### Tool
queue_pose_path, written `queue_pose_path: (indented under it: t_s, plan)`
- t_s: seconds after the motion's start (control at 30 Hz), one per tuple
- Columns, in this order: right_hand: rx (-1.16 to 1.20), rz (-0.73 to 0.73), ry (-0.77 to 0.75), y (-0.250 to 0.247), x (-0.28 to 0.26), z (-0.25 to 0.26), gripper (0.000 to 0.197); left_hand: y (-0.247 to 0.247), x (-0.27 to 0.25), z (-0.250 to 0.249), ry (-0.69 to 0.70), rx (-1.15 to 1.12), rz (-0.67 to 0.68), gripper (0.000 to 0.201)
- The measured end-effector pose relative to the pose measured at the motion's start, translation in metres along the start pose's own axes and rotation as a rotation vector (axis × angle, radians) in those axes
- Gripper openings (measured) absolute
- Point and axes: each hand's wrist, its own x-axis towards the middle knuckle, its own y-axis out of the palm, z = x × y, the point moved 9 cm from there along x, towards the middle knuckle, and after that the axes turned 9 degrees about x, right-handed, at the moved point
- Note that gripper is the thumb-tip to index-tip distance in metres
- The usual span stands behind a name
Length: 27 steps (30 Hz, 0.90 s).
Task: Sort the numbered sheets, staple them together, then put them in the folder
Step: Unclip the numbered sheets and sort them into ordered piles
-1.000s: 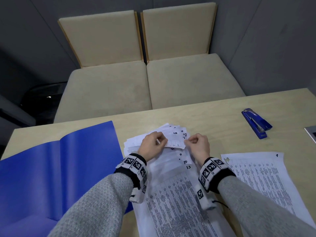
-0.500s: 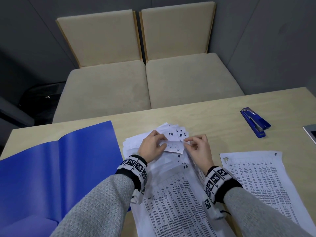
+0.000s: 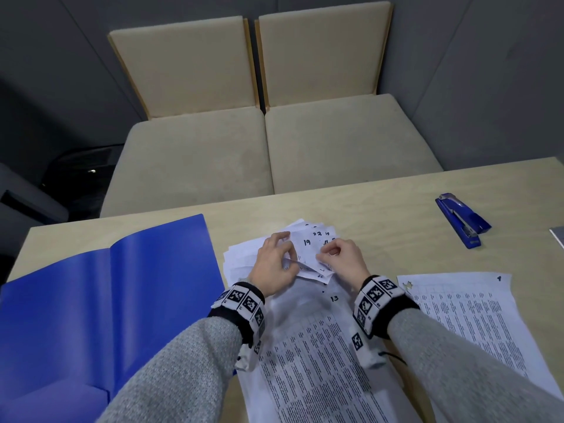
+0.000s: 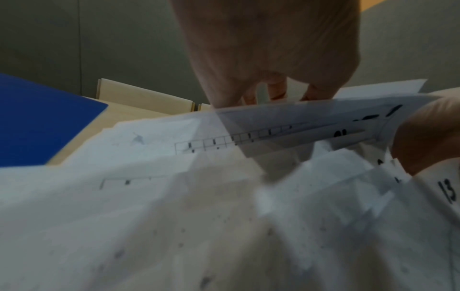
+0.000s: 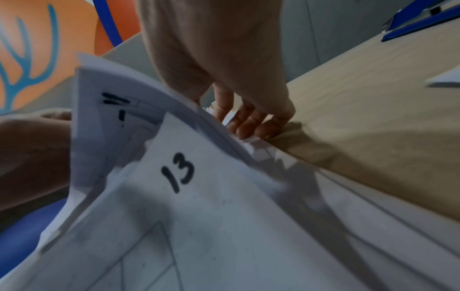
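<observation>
Handwritten corner numbers readable on the fanned sheets: "19" near the top of the fan, "13" on the sheet lying flat nearest the person; others ("23", "11"?) too small to be sure of. Right wrist view confirms "13" and shows "11" on a lifted corner. Printed table text on the pages is too fine to read.

Left hand pinches the lifted corners of several sheets, fingers curled round them. Right hand also curled, fingertips pinching a sheet corner at the right edge of the fan.

Stack sits mid-counter. A separate sheet lies to its right, marked in its top right corner, looks like "1".

Blue folder lies open flat at the left, just beside the stack; no sheets in it. Blue stapler at far right, well apart from the paper.
</observation>
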Motion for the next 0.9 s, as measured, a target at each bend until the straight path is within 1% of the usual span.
queue_pose_path:
  t_s: [0.13, 0.2, 0.27, 0.33, 0.4, 0.47, 0.6, 0.67, 0.77, 0.87, 0.9]
  plan:
    - [0.072, -0.007, 0.002, -0.001, -0.007, -0.005, 0.023, 0.002, 0.001, 0.001, -0.006, 0.009, -0.004, 0.023]
    - [0.13, -0.001, -0.019, -0.004, -0.015, -0.001, 0.019, 0.002, 0.001, 0.0, 0.01, 0.033, -0.039, 0.028]
    - [0.238, -0.047, -0.007, -0.012, -0.022, -0.001, 0.01, 0.001, 0.001, -0.002, 0.015, 0.049, -0.057, 0.025]
    - [0.304, -0.119, 0.019, -0.022, -0.022, -0.004, 0.021, -0.001, 0.0, -0.006, 0.029, 0.055, -0.066, 0.02]
    - [0.286, -0.164, 0.025, -0.027, -0.02, -0.007, 0.021, -0.003, -0.002, -0.009, 0.043, 0.05, -0.065, 0.015]
    - [0.228, -0.159, 0.039, -0.027, -0.016, -0.008, 0.018, -0.003, -0.003, -0.01, 0.046, 0.034, -0.064, 0.012]
    - [0.158, -0.14, 0.074, -0.023, -0.013, -0.005, 0.013, -0.003, -0.005, -0.008, 0.016, -0.001, -0.068, 0.014]
    - [0.141, -0.128, 0.035, -0.022, -0.012, -0.001, 0.012, -0.005, -0.005, -0.008, 0.005, -0.02, -0.076, 0.02]
    - [0.17, -0.104, -0.014, -0.021, -0.018, 0.002, 0.013, -0.006, -0.005, -0.008, -0.013, -0.064, -0.068, 0.034]
    - [0.269, -0.06, -0.047, -0.02, -0.024, 0.003, 0.02, -0.001, -0.002, -0.009, -0.026, -0.008, 0.003, 0.056]
    - [0.303, -0.051, -0.049, -0.02, -0.026, 0.003, 0.02, 0.001, -0.001, -0.01, -0.025, 0.03, 0.03, 0.061]
